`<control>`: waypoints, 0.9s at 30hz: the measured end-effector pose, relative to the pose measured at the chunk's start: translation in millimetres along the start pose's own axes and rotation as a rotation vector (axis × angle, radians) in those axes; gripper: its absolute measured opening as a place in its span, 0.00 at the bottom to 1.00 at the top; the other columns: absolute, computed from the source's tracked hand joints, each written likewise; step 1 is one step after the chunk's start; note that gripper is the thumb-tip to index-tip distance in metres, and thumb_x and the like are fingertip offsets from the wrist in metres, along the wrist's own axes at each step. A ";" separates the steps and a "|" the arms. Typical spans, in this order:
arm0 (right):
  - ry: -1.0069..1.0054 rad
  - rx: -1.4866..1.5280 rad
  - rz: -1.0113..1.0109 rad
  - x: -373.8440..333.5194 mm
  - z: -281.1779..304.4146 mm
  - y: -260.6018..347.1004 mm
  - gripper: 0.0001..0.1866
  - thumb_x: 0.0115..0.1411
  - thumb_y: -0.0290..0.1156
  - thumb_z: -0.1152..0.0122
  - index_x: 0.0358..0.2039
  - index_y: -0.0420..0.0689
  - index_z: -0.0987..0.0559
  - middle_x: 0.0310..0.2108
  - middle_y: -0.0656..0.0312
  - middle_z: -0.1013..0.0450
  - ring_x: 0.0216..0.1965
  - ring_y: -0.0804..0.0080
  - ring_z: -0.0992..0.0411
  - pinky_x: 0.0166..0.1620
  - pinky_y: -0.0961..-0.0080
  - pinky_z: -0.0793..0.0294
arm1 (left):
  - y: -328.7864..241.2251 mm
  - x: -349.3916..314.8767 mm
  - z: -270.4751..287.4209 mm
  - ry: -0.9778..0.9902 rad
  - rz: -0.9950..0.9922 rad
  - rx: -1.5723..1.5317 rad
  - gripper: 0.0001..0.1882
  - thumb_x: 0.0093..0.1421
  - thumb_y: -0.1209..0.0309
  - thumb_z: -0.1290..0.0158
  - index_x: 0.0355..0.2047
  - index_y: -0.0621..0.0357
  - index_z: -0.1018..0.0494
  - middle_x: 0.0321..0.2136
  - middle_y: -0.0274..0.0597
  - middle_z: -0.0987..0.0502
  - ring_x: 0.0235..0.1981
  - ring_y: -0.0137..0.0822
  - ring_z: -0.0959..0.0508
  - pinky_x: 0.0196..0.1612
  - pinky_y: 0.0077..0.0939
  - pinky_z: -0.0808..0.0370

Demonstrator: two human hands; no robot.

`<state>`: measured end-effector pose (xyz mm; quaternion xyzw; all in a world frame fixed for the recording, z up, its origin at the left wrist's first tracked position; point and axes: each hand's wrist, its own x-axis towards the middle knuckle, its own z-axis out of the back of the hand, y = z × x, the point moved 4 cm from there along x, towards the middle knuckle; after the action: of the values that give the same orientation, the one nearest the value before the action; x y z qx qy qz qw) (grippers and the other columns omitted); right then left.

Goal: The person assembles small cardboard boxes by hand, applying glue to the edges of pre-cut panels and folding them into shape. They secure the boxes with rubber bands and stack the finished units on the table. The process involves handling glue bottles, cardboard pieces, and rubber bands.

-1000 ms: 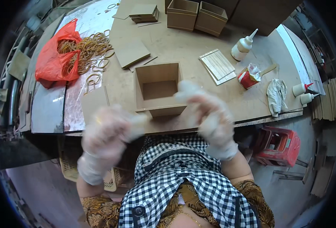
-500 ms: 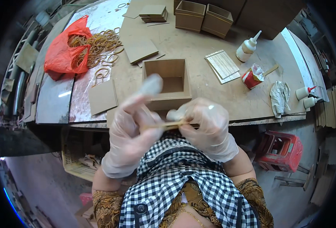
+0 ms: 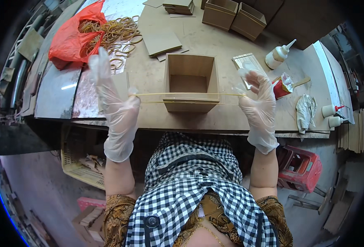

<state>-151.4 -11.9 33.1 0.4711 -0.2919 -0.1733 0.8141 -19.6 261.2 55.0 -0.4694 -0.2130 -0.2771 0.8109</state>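
A tan rubber band (image 3: 151,94) is stretched wide between my two gloved hands, its two strands running side by side across the near part of an open-topped brown board box (image 3: 191,107). My left hand (image 3: 119,109) has one end hooked about the thumb, with the other fingers stretched up toward the red bag. On the other side of the box, my right hand (image 3: 261,103) holds the opposite end near its thumb, fingers partly curled. Both hands wear thin clear gloves. Whether the strands touch the box, I cannot tell.
A red plastic bag (image 3: 68,45) spills rubber bands (image 3: 122,33) at the left. Flat boards (image 3: 162,40) lie behind the box, and two banded boxes (image 3: 219,15) stand farther back. A glue bottle (image 3: 275,57), red tub (image 3: 282,86) and cloth (image 3: 306,112) are at the right.
My hands have spread apart and moved forward over the table, pulling the rubber band from a short length into a long stretch across the box.
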 end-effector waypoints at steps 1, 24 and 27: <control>0.014 0.034 -0.075 -0.1 -1.1 -5.4 0.28 0.53 0.25 0.34 0.56 0.42 0.30 0.50 0.61 0.28 0.54 0.70 0.30 0.59 0.68 0.35 | 7.7 -5.7 -6.6 0.037 0.057 -0.166 0.48 0.45 0.86 0.54 0.70 0.58 0.50 0.70 0.50 0.50 0.73 0.43 0.56 0.72 0.37 0.61; 0.356 0.917 -0.249 70.7 -70.3 -29.0 0.35 0.44 0.16 0.46 0.58 0.34 0.31 0.52 0.44 0.27 0.54 0.58 0.27 0.57 0.67 0.25 | 52.4 48.2 -84.9 0.491 0.201 -0.754 0.46 0.46 0.85 0.50 0.69 0.57 0.46 0.64 0.42 0.36 0.55 0.32 0.27 0.61 0.31 0.33; 0.121 0.937 -0.389 70.5 -79.7 -25.6 0.19 0.52 0.12 0.47 0.46 0.34 0.25 0.41 0.48 0.21 0.41 0.66 0.20 0.47 0.74 0.20 | 53.4 51.0 -90.4 0.384 0.394 -0.738 0.40 0.48 0.88 0.50 0.65 0.60 0.41 0.47 0.42 0.23 0.44 0.30 0.22 0.53 0.26 0.26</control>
<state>-46.5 -10.8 2.1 0.8405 -0.1975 -0.1445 0.4834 61.3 190.6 9.2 -0.6985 0.1471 -0.2570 0.6515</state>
